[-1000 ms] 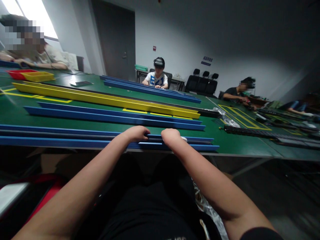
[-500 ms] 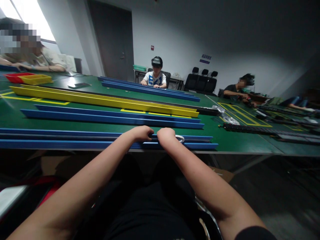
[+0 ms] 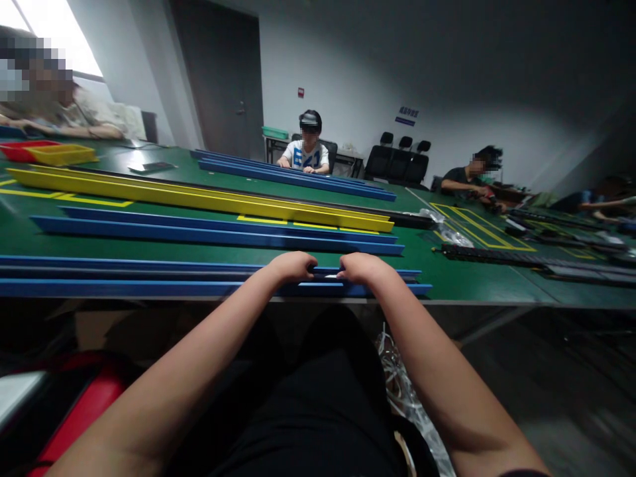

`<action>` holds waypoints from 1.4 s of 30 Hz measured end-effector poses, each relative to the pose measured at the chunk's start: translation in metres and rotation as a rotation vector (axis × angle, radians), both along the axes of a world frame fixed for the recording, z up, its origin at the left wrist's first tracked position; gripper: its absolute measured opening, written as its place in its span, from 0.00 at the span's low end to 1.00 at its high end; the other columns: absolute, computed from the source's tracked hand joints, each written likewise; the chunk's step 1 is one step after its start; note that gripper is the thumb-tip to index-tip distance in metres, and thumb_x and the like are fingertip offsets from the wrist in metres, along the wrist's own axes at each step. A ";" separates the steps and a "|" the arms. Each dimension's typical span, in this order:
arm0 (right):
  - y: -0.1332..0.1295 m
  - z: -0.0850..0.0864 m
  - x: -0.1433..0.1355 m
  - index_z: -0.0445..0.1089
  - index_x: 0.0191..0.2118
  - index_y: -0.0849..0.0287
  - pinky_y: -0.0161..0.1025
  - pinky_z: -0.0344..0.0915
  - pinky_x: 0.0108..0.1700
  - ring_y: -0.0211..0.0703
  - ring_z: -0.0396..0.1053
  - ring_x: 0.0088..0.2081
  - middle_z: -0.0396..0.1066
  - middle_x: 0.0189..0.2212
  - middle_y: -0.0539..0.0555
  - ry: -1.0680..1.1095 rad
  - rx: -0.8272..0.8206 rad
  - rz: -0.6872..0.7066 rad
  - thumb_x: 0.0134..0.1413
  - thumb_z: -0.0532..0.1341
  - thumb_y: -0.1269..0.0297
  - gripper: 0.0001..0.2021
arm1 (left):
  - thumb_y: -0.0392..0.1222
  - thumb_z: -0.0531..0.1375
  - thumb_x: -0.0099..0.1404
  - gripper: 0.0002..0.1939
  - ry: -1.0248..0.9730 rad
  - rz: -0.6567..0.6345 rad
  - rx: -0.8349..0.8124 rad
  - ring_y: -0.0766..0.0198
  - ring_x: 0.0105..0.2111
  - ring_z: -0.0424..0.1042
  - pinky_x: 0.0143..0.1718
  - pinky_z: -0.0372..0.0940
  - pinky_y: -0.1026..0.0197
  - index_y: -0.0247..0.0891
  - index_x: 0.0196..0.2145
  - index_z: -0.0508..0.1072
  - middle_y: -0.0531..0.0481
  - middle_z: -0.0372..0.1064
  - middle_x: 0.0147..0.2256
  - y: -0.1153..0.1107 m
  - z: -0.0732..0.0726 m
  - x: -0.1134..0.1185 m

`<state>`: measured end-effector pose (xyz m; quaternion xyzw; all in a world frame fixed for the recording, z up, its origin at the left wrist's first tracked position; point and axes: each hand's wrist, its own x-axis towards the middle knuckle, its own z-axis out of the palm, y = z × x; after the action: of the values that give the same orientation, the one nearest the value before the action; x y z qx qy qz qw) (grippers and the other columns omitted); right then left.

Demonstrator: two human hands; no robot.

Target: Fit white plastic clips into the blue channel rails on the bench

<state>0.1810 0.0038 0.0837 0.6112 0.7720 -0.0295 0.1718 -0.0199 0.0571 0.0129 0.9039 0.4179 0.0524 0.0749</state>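
Both my left hand [image 3: 297, 267] and right hand [image 3: 362, 267] are half-curled over the blue channel [image 3: 124, 288] along the worktop's [image 3: 467, 285] front edge, white strip [image 3: 330, 276] between them; grips hidden, can't tell what's held. Channel's probably light, stiff, slick; I'd hold both side walls [image 3: 59, 287], spread wide.

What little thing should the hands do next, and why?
Maybe the right hand should gently press down the small white piece, because it shows between that hand and the left hand, at the nearest blue rail. I can't tell whether it's stuck down.
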 end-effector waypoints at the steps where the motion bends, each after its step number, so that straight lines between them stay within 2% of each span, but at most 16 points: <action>1: -0.001 -0.001 0.003 0.75 0.47 0.58 0.42 0.69 0.45 0.53 0.74 0.46 0.76 0.46 0.62 -0.011 0.007 -0.006 0.56 0.61 0.51 0.19 | 0.49 0.59 0.56 0.12 0.001 0.001 0.000 0.62 0.29 0.69 0.26 0.53 0.62 0.45 0.36 0.76 0.50 0.76 0.34 -0.001 0.001 0.000; 5: 0.000 -0.013 0.004 0.76 0.48 0.59 0.44 0.68 0.47 0.55 0.73 0.48 0.75 0.47 0.65 -0.051 0.062 -0.070 0.55 0.62 0.55 0.18 | 0.50 0.58 0.57 0.13 0.007 0.013 0.012 0.60 0.31 0.70 0.27 0.54 0.62 0.46 0.37 0.76 0.50 0.76 0.35 -0.002 0.002 0.001; 9: 0.002 -0.027 -0.004 0.77 0.46 0.61 0.46 0.68 0.47 0.54 0.75 0.46 0.75 0.46 0.67 -0.056 0.147 -0.136 0.57 0.58 0.68 0.14 | 0.50 0.58 0.57 0.13 0.020 0.027 0.018 0.60 0.32 0.71 0.28 0.56 0.62 0.46 0.38 0.76 0.50 0.77 0.36 -0.003 0.002 0.001; 14: 0.003 -0.029 -0.013 0.77 0.46 0.63 0.46 0.69 0.47 0.54 0.75 0.46 0.75 0.46 0.69 -0.051 0.155 -0.161 0.55 0.57 0.73 0.16 | 0.49 0.58 0.57 0.12 0.019 0.010 0.019 0.60 0.31 0.71 0.26 0.54 0.61 0.46 0.37 0.76 0.50 0.76 0.35 -0.003 0.003 0.001; 22: 0.003 -0.027 -0.017 0.76 0.48 0.65 0.45 0.68 0.50 0.53 0.74 0.49 0.74 0.47 0.70 -0.037 0.143 -0.194 0.58 0.56 0.72 0.16 | 0.50 0.58 0.57 0.13 0.098 -0.047 0.000 0.60 0.32 0.72 0.27 0.56 0.62 0.43 0.37 0.76 0.48 0.77 0.36 0.002 0.007 0.010; 28: 0.000 -0.028 -0.014 0.77 0.46 0.63 0.49 0.69 0.47 0.55 0.74 0.47 0.75 0.45 0.69 -0.019 0.170 -0.150 0.58 0.54 0.74 0.17 | 0.51 0.57 0.58 0.15 0.132 -0.036 -0.028 0.58 0.35 0.73 0.31 0.60 0.62 0.44 0.39 0.76 0.47 0.77 0.37 0.001 0.012 0.036; 31: -0.001 -0.030 -0.012 0.77 0.45 0.63 0.49 0.69 0.47 0.55 0.75 0.46 0.75 0.44 0.69 -0.015 0.186 -0.140 0.58 0.53 0.73 0.16 | 0.51 0.58 0.59 0.13 0.093 -0.035 0.018 0.59 0.35 0.74 0.31 0.60 0.62 0.45 0.38 0.76 0.48 0.77 0.37 -0.001 0.009 0.042; 35: -0.003 -0.034 -0.005 0.77 0.45 0.63 0.48 0.69 0.47 0.55 0.75 0.45 0.76 0.43 0.69 -0.008 0.212 -0.127 0.58 0.54 0.73 0.16 | 0.50 0.56 0.61 0.12 0.060 -0.097 0.068 0.58 0.34 0.73 0.31 0.60 0.61 0.44 0.36 0.76 0.48 0.77 0.35 0.000 0.001 0.035; 38: -0.006 -0.034 0.005 0.77 0.44 0.63 0.47 0.68 0.46 0.54 0.75 0.45 0.76 0.43 0.68 0.006 0.227 -0.073 0.59 0.55 0.69 0.14 | 0.50 0.56 0.61 0.12 0.047 -0.133 0.104 0.57 0.35 0.73 0.32 0.59 0.61 0.44 0.35 0.75 0.47 0.76 0.35 0.002 -0.001 0.032; 42: -0.011 -0.031 0.011 0.75 0.46 0.59 0.45 0.68 0.45 0.54 0.74 0.46 0.76 0.44 0.64 0.026 0.209 -0.060 0.60 0.57 0.57 0.16 | 0.51 0.56 0.61 0.12 0.032 -0.165 0.082 0.58 0.35 0.73 0.33 0.59 0.62 0.44 0.34 0.75 0.47 0.76 0.35 0.004 0.001 0.025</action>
<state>0.1919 -0.0070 0.0529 0.6483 0.7543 0.0383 0.0962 0.0051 0.0616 0.0142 0.9383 0.3406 0.0490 0.0351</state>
